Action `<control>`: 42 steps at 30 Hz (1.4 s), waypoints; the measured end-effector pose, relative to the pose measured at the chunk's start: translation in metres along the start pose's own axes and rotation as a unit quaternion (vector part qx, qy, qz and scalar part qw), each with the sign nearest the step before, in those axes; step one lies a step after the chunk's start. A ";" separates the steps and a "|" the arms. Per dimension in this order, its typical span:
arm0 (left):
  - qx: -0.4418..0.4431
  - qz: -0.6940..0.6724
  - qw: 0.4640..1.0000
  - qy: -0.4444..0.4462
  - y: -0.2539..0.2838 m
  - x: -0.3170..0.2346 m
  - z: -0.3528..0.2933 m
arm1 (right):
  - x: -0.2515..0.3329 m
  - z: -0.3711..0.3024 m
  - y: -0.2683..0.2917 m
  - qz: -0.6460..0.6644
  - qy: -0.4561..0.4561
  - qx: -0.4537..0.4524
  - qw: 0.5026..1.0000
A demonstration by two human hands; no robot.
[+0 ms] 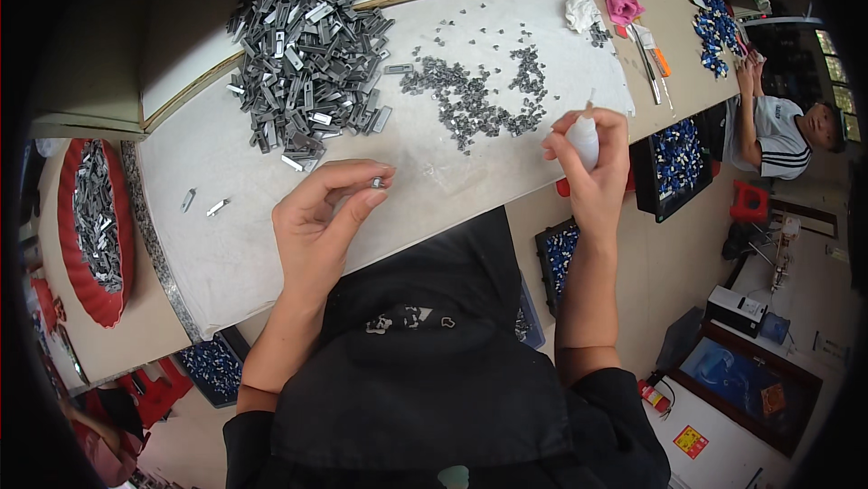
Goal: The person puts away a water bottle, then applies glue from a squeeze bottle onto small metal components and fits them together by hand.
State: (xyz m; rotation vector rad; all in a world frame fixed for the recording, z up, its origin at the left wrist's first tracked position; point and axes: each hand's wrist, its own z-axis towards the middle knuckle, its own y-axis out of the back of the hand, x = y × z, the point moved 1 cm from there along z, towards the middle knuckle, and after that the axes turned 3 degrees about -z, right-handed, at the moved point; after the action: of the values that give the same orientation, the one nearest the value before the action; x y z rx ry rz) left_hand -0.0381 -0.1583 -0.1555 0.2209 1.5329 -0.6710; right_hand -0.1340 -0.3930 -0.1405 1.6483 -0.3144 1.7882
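Observation:
Over the front of the white-covered table point(226, 281), my left hand point(312, 218) pinches a small metal piece point(377, 183) between thumb and fingertips; most of the piece is hidden. My right hand point(597, 177) wraps round a white squeeze bottle point(584, 143) with a thin nozzle pointing up. Beyond my left hand rises a big heap of slotted grey metal pieces point(303, 64). Many tiny dark metal parts point(470, 100) lie scattered between the heap and my right hand. Two loose metal pieces, one grey point(188, 200) and one shinier point(217, 208), rest left of my left hand.
A red basket point(122, 245) of metal pieces stands at the left. At the right lie tweezers point(647, 69), an orange-handled tool point(663, 61) and cloths point(624, 8). Dark trays point(646, 191) hold blue-and-white pieces. A co-worker point(782, 132) sits at the far right.

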 end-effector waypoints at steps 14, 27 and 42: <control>0.001 0.029 1.000 -0.005 0.001 0.001 -0.002 | 0.006 0.032 -0.027 -0.356 0.055 0.114 0.926; 0.002 0.022 1.000 0.000 0.001 0.001 -0.002 | 0.011 0.029 -0.034 -0.376 0.047 0.092 0.921; 0.027 0.054 0.998 -0.021 0.005 0.003 -0.003 | 0.013 0.035 -0.038 -0.392 0.056 0.112 0.912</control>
State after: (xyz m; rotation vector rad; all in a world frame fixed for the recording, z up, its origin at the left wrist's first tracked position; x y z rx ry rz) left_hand -0.0382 -0.1537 -0.1600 0.3260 1.4529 -0.6289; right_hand -0.0829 -0.3815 -0.1325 1.4996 0.5618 1.3041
